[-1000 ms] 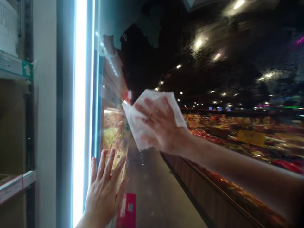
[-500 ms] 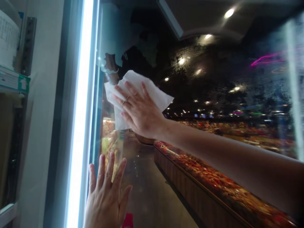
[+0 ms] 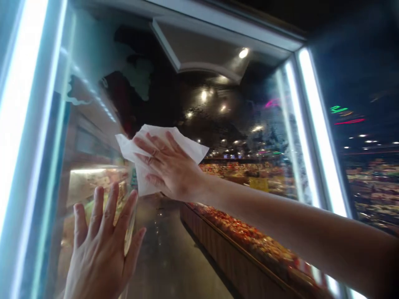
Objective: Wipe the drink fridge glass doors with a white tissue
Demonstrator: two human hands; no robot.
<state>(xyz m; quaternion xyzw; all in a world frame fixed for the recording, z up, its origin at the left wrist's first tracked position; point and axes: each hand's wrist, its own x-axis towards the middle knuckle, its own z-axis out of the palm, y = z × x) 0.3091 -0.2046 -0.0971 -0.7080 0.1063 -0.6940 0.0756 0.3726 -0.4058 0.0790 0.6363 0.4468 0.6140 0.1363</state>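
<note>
My right hand presses a crumpled white paper towel flat against the glass door of a lit display cooler. A misty patch of condensation clouds the glass to the right of the towel. My left hand rests lower left on the same glass, palm flat, fingers spread and holding nothing. Both hands are apart from each other, and the towel hides the glass under it.
A bright LED door frame stands at the right, and another lights the left edge. Packaged goods sit on shelves behind the glass. The glass mirrors a wooden-sided produce counter, a shiny floor and ceiling lights.
The view has swung right, bringing the door's top and right frames into sight. The towel and right hand sit lower on the glass than half a second ago, and the left hand stays flat.
</note>
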